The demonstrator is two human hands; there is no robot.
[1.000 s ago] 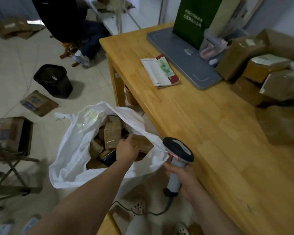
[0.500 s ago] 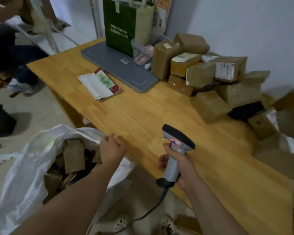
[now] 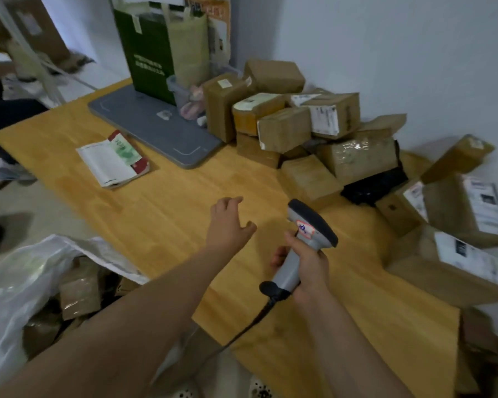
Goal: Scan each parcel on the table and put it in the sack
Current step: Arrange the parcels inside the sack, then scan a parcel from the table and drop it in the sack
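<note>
Since leaving the sack (image 3: 20, 285), our left hand (image 3: 227, 225) is reaching empty and half-open over the table (image 3: 161, 214) toward stacked parcels (image 3: 311, 179), stiff, likely light cartons best gripped across opposite faces, while our right hand (image 3: 308, 268) is gripping the scanner (image 3: 308, 225).

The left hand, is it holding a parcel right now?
No, the left hand is empty, fingers spread above the bare table, short of the parcels.

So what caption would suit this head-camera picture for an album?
Empty left hand reaches over the table toward piled parcels; right hand grips the scanner, sack beside.
</note>
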